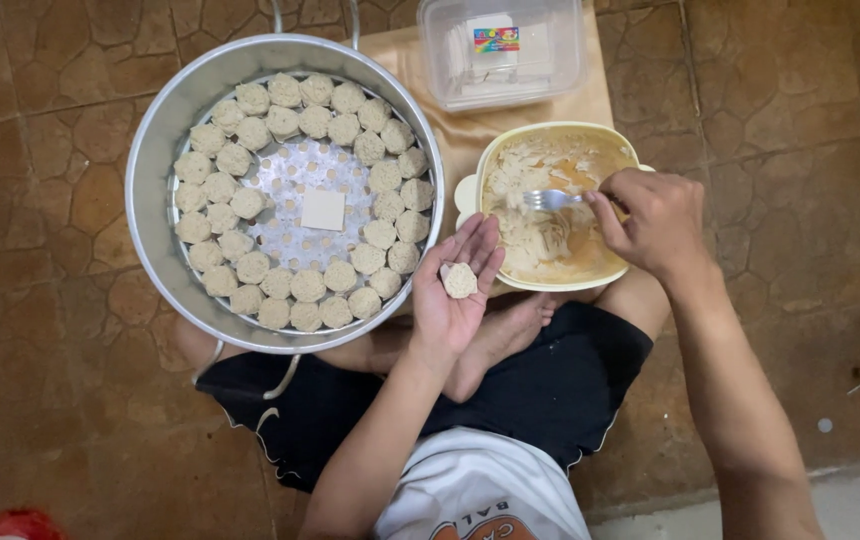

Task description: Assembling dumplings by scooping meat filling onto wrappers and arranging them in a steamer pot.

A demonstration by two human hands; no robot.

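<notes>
- Left hand (460,290), palm spread flat, cradles a dumpling (460,281); keep it level.
- Right hand (655,222) pinches a fork (550,199) over the filling bowl (510,150) just beside it; scoop modestly.
- Steamer tray (155,160) sits left of the cradling grip.

dumplings in steamer (295,200): about 41 | bowl (550,205): 1 | fork (550,199): 1

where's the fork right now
In the head view, the fork is on the right, held by the right hand over the cream bowl of filling, right of the steamer pan.
</notes>
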